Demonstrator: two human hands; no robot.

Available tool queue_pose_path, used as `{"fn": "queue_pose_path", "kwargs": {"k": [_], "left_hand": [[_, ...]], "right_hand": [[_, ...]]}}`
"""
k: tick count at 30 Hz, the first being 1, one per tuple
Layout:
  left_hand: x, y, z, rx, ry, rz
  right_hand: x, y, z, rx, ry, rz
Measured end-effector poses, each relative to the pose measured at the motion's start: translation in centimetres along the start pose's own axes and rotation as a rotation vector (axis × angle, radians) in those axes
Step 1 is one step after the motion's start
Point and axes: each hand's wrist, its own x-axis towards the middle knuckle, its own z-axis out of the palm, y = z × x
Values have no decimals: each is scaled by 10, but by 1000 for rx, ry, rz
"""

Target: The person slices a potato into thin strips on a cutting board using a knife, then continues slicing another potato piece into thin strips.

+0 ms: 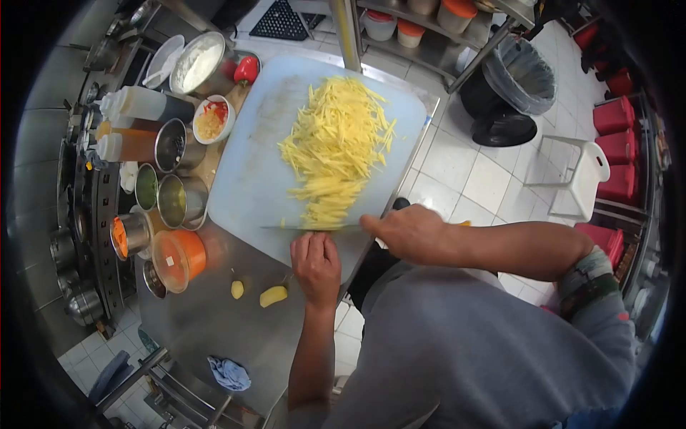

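Observation:
My right hand (407, 230) is closed round the handle of a kitchen knife (300, 227), whose blade lies across the near part of a white cutting board (246, 179). Just below the blade, my left hand (316, 266) has its fingers bent and pressed together on a potato, which they mostly hide. Beyond the knife, thin pale-yellow potato strips (339, 136) form a big heap on the board. Nearer me, two peeled potato pieces (273, 296) lie on the steel table (207, 322), left of my left forearm.
Along the board's left side stand squeeze bottles (143, 104), metal pots (171, 143), a white bowl (214, 120) and an orange tub (179, 257). A red pepper (246, 69) lies by the far left corner. A blue cloth (229, 373) rests near the table's front. A lined bin (514, 79) stands on the floor.

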Motion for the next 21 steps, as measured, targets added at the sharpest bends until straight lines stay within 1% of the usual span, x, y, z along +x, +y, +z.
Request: {"fn": "queue_pose_path", "kwargs": {"k": [3, 6, 9, 12, 15, 18, 21], "left_hand": [[1, -1, -1, 14, -15, 12], [-6, -4, -3, 16, -7, 4], [-5, -3, 1, 6, 25, 29], [-5, -5, 0, 7, 27, 21], [-4, -1, 0, 4, 35, 26], [-4, -5, -1, 9, 28, 57], [-8, -6, -4, 0, 0, 33]], "right_hand": [[1, -9, -3, -80, 11, -33], [-15, 5, -7, 20, -65, 37], [8, -7, -1, -45, -10, -20], [-7, -10, -12, -78, -68, 23], [-5, -4, -4, -38, -36, 63], [10, -13, -4, -67, 3, -23], [-13, -16, -18, -50, -53, 1]]}}
